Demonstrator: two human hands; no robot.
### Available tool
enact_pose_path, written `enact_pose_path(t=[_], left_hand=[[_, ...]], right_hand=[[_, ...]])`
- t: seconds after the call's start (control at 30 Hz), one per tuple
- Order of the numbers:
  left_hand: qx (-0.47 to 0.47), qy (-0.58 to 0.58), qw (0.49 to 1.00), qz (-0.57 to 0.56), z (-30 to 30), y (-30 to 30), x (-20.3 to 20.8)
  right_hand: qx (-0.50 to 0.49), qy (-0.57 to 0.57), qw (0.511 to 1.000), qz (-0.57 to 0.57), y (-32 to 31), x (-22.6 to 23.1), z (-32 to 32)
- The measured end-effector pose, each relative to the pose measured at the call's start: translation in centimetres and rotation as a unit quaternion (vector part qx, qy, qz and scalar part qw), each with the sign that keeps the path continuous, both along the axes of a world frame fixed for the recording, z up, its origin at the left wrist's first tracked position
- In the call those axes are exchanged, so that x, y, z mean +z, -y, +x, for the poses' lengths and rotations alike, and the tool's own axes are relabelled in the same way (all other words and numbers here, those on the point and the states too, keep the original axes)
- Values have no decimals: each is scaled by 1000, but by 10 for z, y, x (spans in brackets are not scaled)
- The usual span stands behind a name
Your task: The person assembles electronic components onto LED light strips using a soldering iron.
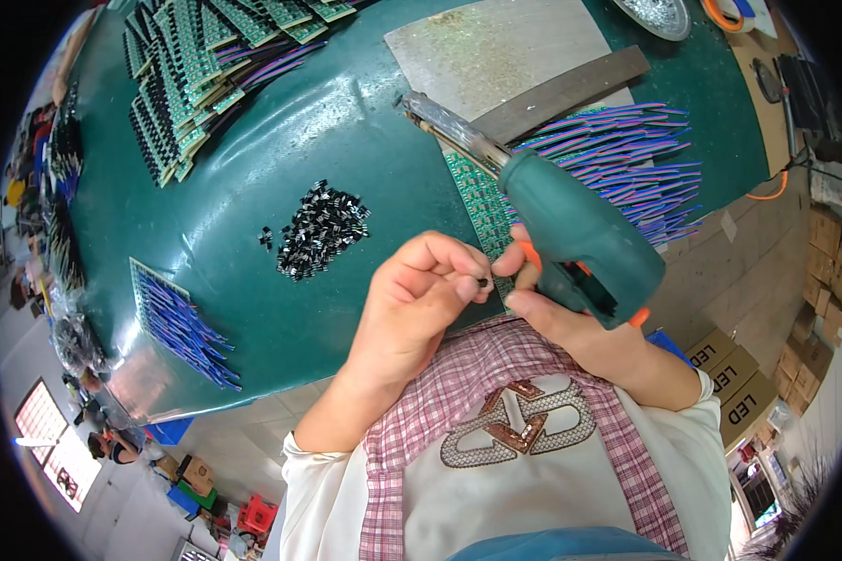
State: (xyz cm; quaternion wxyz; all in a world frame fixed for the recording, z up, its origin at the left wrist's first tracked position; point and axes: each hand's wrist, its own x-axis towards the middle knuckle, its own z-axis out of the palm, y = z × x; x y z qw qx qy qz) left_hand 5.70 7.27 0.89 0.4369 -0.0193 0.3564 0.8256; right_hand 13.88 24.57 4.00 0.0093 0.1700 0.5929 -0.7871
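Observation:
Between the thumb and fingers of my left hand [419,292], closed in a pinch, is a small black component [482,282]. My right hand [575,325] is wrapped round a green soldering gun [585,224] with an orange trigger, its metal tip pointing up and left. The fingertips of both hands are close together at the table's near edge. Beneath the gun lies a green circuit board panel [477,192], partly hidden, with rows of blue and pink wires [617,159] running off to the right. A loose heap of small black components [323,232] sits left of my hands.
Stacked circuit boards [192,79] fill the far left of the green table [253,332]. A board with blue wires [182,323] lies near left. Beyond the gun are a grey plate [477,56], a metal bar [566,92] and a metal dish [660,14]. Cardboard boxes [734,383] stand right.

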Motion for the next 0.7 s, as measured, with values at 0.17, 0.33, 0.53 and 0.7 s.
enact_pose_path(t=[0.17,0.33,0.53,0.7], left_hand=[[-16,-20,998,-60,5,-3,3],[2,-123,976,-177,12,-7,16],[-69,-346,893,-279,3,-1,30],[-118,-429,847,-290,-5,0,38]], right_hand=[[40,-15,995,86,2,-3,1],[60,-1,991,120,-2,0,1],[29,37,995,90,0,2,1],[102,18,986,130,-4,1,0]])
